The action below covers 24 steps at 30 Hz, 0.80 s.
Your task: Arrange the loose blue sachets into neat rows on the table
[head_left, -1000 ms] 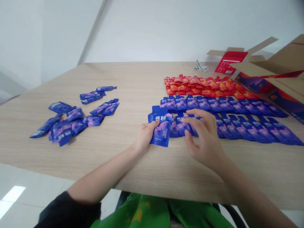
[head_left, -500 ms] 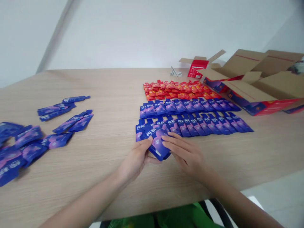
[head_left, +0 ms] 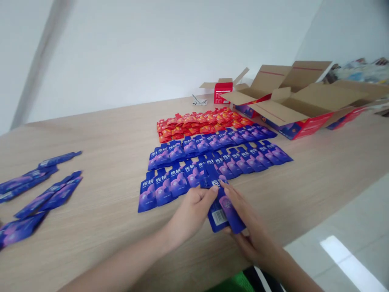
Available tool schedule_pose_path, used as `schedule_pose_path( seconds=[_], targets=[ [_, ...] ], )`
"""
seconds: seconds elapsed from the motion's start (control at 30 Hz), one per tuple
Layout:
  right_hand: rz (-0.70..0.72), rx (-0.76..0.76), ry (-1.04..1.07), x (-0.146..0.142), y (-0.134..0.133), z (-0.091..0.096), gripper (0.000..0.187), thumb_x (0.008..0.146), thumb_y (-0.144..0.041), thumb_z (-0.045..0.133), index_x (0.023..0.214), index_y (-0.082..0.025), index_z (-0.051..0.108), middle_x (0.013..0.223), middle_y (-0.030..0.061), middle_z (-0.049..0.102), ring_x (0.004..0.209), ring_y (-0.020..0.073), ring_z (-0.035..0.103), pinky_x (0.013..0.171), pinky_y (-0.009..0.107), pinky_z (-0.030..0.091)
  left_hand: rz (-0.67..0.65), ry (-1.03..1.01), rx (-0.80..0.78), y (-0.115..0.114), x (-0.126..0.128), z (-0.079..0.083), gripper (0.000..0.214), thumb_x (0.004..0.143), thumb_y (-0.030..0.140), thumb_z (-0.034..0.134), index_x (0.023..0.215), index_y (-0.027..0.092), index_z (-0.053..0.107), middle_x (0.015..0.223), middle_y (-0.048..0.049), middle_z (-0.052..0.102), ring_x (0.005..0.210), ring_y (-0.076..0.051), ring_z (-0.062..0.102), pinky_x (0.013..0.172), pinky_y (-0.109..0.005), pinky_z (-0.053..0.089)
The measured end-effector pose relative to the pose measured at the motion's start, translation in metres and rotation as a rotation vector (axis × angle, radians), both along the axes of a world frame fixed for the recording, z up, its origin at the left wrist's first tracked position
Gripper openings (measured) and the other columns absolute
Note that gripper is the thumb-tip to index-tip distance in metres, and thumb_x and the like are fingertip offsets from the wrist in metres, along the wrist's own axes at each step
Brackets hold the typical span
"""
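Observation:
Both my hands hold a small stack of blue-purple pouches [head_left: 223, 205] just above the table's near edge. My left hand [head_left: 190, 213] pinches the stack's upper left side. Beneath the stack lies my right hand [head_left: 247, 227], fingers curled round its lower end, where a barcode shows. Just beyond my hands lie two neat rows of blue pouches [head_left: 212, 160], overlapping like tiles. Behind them lies a band of red-orange pouches [head_left: 197, 121].
Loose blue pouches [head_left: 39, 190] are scattered at the left of the wooden table [head_left: 115, 134]. Open cardboard boxes [head_left: 291, 105] with red and blue sides stand at the back right, a small red box [head_left: 223, 91] and silver sachets [head_left: 199, 100] beside them. The table edge runs diagonally at right.
The view has swung right, so the rows now sit left of centre. Several pouches have joined the left end of the near row. My hands have drawn the stack back and right.

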State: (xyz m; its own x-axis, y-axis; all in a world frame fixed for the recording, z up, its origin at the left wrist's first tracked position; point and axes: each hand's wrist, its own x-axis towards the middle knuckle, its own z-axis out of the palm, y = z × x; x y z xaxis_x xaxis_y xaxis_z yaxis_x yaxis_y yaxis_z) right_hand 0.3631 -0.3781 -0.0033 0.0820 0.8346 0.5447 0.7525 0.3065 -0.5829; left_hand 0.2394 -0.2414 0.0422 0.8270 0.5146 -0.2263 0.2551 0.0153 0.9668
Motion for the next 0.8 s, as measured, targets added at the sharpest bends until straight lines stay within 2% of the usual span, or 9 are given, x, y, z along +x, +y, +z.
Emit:
schedule_pose_path(
  seconds=[0.13,0.27,0.33,0.43,0.5,0.57,0.63,0.73,0.8],
  targets=[
    [-0.126,-0.006,0.212,0.026,-0.026,-0.003,0.06,0.096,-0.032,0.051,0.152,-0.027,0.029,0.152,0.0079,0.036,0.139,0.0284,0.035,0.112,0.048,0.039,-0.065,-0.016,-0.118,-0.017,0.042,0.0,0.057,0.091,0.061,0.045,0.067,0.013,0.067,0.061,-0.0018,0.059,0.053,-0.011,0.046,0.053,-0.023,0.037],
    [-0.329,-0.032,0.307,0.064,-0.059,-0.004,0.046,0.098,-0.03,0.047,0.144,-0.035,0.044,0.138,0.0014,0.055,0.123,0.0239,0.055,0.102,0.04,0.051,-0.197,-0.108,-0.182,-0.032,0.07,0.0,0.035,0.086,0.045,0.063,0.099,0.015,0.075,0.089,-0.0054,0.071,0.083,-0.019,0.064,0.076,-0.029,0.05],
    [-0.464,-0.021,0.255,0.093,-0.078,-0.005,0.035,0.096,-0.035,0.05,0.13,-0.038,0.058,0.123,-0.0011,0.065,0.11,0.0254,0.064,0.092,0.04,0.058,-0.236,-0.134,-0.236,-0.033,0.076,-0.004,0.04,0.079,0.034,0.072,0.117,0.021,0.07,0.105,-0.0052,0.071,0.097,-0.022,0.064,0.087,-0.032,0.05],
    [-0.731,-0.033,0.197,0.143,-0.105,-0.007,0.025,0.092,-0.05,0.052,0.105,-0.039,0.07,0.092,0.0,0.073,0.089,0.0308,0.07,0.076,0.046,0.063,-0.222,-0.078,-0.29,-0.029,0.076,-0.017,0.053,0.078,0.029,0.074,0.129,0.024,0.062,0.112,-0.0055,0.069,0.097,-0.021,0.064,0.089,-0.035,0.05],
    [-0.916,-0.016,0.213,0.179,-0.118,-0.008,0.025,0.091,-0.055,0.052,0.089,-0.039,0.071,0.08,0.0026,0.071,0.085,0.0336,0.068,0.078,0.051,0.06,-0.192,-0.05,-0.325,-0.023,0.073,-0.029,0.059,0.076,0.029,0.075,0.132,0.025,0.058,0.109,-0.0051,0.068,0.093,-0.019,0.064,0.088,-0.034,0.05],
    [-1.049,0.057,0.257,0.215,-0.122,-0.012,0.024,0.092,-0.053,0.054,0.086,-0.035,0.07,0.081,0.0043,0.069,0.089,0.0347,0.067,0.089,0.056,0.054,-0.168,-0.025,-0.385,-0.018,0.069,-0.042,0.063,0.074,0.031,0.078,0.132,0.026,0.057,0.106,-0.0037,0.067,0.089,-0.018,0.063,0.085,-0.033,0.049],
    [-1.047,0.162,0.346,0.251,-0.117,-0.018,0.019,0.092,-0.047,0.059,0.097,-0.033,0.071,0.088,0.0034,0.069,0.089,0.0325,0.067,0.095,0.057,0.051,-0.154,0.021,-0.424,-0.014,0.066,-0.053,0.053,0.073,0.034,0.079,0.123,0.026,0.062,0.098,-0.0019,0.065,0.083,-0.015,0.061,0.081,-0.03,0.049],
    [-0.787,0.292,0.48,0.3,-0.099,-0.028,0.022,0.092,-0.038,0.062,0.113,-0.033,0.068,0.105,0.0007,0.069,0.089,0.0265,0.068,0.091,0.047,0.057,-0.137,0.068,-0.412,-0.011,0.063,-0.066,0.032,0.075,0.04,0.077,0.101,0.022,0.069,0.085,-0.0004,0.062,0.072,-0.013,0.056,0.071,-0.026,0.045],
    [-0.648,0.295,0.439,0.326,-0.083,-0.032,0.021,0.093,-0.035,0.061,0.112,-0.033,0.069,0.114,-0.0001,0.067,0.1,0.0252,0.066,0.093,0.039,0.057,-0.129,0.073,-0.384,-0.01,0.063,-0.071,0.03,0.075,0.043,0.076,0.094,0.021,0.07,0.081,0.0,0.06,0.07,-0.012,0.054,0.067,-0.024,0.043]
  ],
)
